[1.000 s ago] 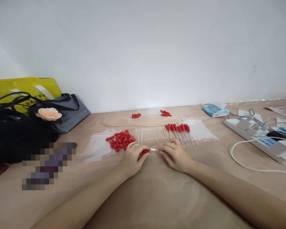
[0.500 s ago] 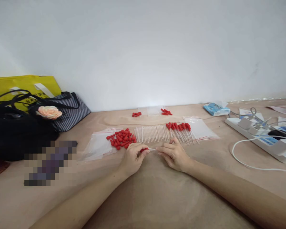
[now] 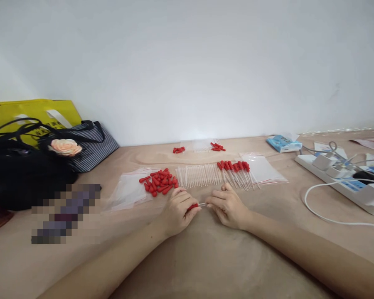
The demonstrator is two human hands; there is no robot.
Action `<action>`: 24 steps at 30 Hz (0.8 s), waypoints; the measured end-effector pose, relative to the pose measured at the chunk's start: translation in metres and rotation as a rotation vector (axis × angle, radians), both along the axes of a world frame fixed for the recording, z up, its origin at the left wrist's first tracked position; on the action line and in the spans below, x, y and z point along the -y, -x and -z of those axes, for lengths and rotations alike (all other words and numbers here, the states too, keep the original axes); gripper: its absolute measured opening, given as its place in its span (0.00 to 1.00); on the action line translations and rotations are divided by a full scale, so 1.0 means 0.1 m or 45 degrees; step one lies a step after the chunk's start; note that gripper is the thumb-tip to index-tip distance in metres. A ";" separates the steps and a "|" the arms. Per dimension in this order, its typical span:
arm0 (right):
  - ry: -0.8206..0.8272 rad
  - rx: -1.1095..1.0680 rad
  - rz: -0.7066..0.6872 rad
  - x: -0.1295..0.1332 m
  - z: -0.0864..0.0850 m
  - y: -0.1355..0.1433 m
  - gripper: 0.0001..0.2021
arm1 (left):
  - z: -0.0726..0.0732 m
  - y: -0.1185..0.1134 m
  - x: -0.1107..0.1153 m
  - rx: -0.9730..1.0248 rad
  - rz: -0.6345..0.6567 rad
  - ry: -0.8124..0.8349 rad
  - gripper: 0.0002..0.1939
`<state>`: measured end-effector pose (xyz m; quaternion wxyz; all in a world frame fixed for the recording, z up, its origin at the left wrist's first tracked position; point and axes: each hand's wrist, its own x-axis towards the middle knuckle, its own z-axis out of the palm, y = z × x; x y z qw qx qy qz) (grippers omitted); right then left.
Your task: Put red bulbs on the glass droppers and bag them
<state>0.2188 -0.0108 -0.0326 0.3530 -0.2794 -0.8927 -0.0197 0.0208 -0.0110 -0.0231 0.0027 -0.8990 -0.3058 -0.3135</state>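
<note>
My left hand pinches a red rubber dropper bulb between thumb and fingers. Out of the bulb's right end runs a thin clear dropper tube, whose other end my right hand grips with its fingertips. Beyond my left hand lies a pile of loose red bulbs. A row of clear tubes is laid side by side just past both hands. At its right rest several droppers with red bulbs on their tubes. The fingers partly cover the held pieces.
Clear plastic bags lie at the left, and another plastic bag at the right. Smaller red pieces sit near the wall. A white power strip with cables and a blue tissue pack are at right; a striped bag is at left.
Both hands have shifted slightly down and to the right. Less of the tube shows between them, and the left fingers now lie further over the bulb.
</note>
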 end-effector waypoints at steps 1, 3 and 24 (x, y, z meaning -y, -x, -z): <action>0.053 -0.015 -0.004 0.01 0.00 0.01 0.10 | 0.00 0.00 0.00 0.000 0.001 0.001 0.07; 0.144 -0.029 -0.009 0.01 0.01 0.03 0.10 | 0.00 0.00 0.00 0.000 0.003 0.011 0.07; 0.312 0.046 -0.001 -0.01 -0.08 0.01 0.09 | -0.05 0.03 0.01 0.018 -0.089 0.160 0.07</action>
